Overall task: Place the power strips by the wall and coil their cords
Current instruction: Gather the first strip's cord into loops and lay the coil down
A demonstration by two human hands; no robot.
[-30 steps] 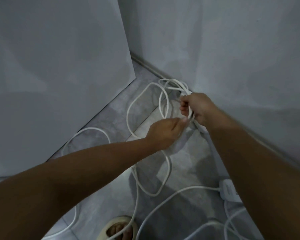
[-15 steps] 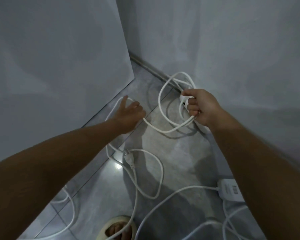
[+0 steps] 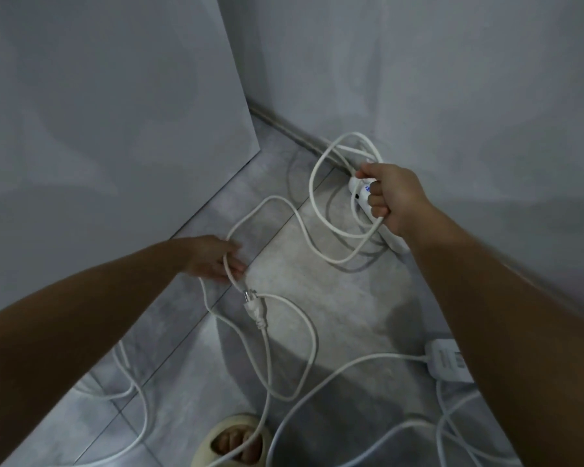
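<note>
A white power strip (image 3: 359,192) lies by the right wall's base. My right hand (image 3: 393,200) is closed over its near end together with several loops of its white cord (image 3: 317,193). That cord runs left across the floor to my left hand (image 3: 216,259), which grips it low over the floor. Just below that hand lies a white plug (image 3: 254,308). A second white power strip (image 3: 447,362) sits on the floor at the lower right, partly hidden by my right forearm.
More loose white cords (image 3: 304,382) snake over the grey tiled floor. A grey panel (image 3: 115,129) stands at the left, the wall (image 3: 452,96) at the right. My foot in a pale slipper (image 3: 233,443) is at the bottom edge.
My left hand left the coil at my right hand, reached out left, then dropped toward the floor and closed on the cord near the plug. My right hand keeps its hold.
</note>
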